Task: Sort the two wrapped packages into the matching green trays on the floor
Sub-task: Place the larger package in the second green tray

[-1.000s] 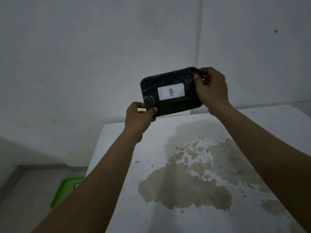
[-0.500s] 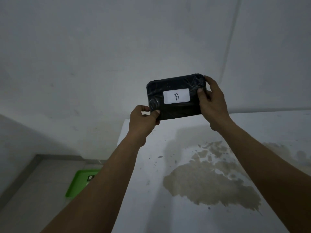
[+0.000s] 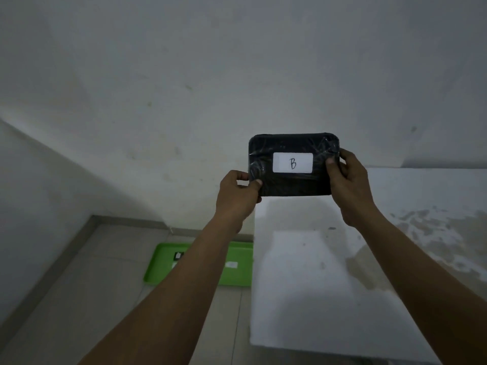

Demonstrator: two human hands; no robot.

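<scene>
A black package wrapped in clear film is held up in front of the wall, its white label reading "B" facing me. My left hand pinches its lower left corner. My right hand grips its right edge. On the floor to the lower left lies a green tray, partly hidden behind my left forearm; small white and black labels sit on it, too blurred to read. Only one package and one tray are in view.
A white table with a brownish stain at its right side fills the lower right; its left edge stands beside the tray. Grey tiled floor runs to the left, bounded by white walls.
The view has swung left, so the table slid right and more of the floor and green tray came into sight. Both hands keep hold of the package, now level.
</scene>
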